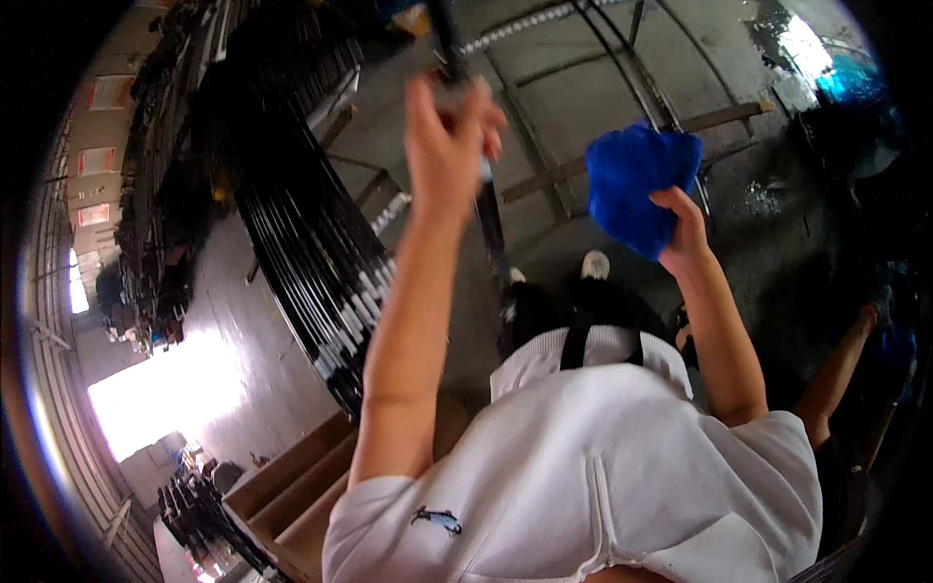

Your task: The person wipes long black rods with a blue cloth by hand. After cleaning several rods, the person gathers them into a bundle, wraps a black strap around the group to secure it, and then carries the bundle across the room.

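My right hand [688, 228] is closed on a bright blue cloth [637, 185], thumb on top and the fingers hidden beneath. The cloth is bunched and held out in front of me, above the floor. My left hand [445, 146] is raised farther forward, smeared by motion, with its thumb and fingers curled. Right at this hand, a long dark bar [491, 228] runs from the top of the view down toward my feet. Whether the left fingers grip the bar or only pass in front of it cannot be made out.
A stack of long black bars [301, 233] with pale ends lies to my left. Brown wooden trays [292, 496] stand at the lower left. Ahead, a metal frame with a wooden crosspiece [724, 119] is low over the floor. Another person's arm [841, 360] shows at the right.
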Demonstrator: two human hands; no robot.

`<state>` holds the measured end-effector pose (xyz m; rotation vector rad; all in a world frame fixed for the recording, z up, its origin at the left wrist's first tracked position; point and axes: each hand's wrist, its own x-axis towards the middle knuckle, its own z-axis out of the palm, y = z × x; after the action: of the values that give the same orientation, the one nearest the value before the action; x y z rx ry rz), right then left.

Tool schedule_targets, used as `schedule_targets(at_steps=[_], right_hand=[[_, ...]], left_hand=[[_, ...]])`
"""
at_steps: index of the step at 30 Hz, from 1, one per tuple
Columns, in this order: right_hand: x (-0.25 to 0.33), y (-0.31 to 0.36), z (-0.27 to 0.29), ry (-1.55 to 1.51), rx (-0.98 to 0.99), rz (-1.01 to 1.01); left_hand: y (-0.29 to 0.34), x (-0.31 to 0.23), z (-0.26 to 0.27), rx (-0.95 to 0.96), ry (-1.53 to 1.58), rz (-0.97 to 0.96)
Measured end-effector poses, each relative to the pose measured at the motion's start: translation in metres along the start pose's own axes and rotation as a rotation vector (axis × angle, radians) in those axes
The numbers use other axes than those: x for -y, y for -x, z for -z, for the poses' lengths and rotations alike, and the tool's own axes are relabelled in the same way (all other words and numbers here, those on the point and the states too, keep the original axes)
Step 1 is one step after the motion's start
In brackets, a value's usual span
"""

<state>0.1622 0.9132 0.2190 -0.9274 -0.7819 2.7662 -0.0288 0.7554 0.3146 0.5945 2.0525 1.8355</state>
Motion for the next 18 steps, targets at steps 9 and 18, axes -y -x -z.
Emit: schedule_targets(at_steps=[9,18], right_hand=[[-0.010,-0.032,-0.114,-0.183,0.044,0.400],[0.060,-0.056,-0.070,-0.190,-0.302,0.395]], left_hand=[[0.082,0.024,-0.049,0.104,-1.193,0.029],[0.164,0.048,0.009,0.225,-1.316,0.179]])
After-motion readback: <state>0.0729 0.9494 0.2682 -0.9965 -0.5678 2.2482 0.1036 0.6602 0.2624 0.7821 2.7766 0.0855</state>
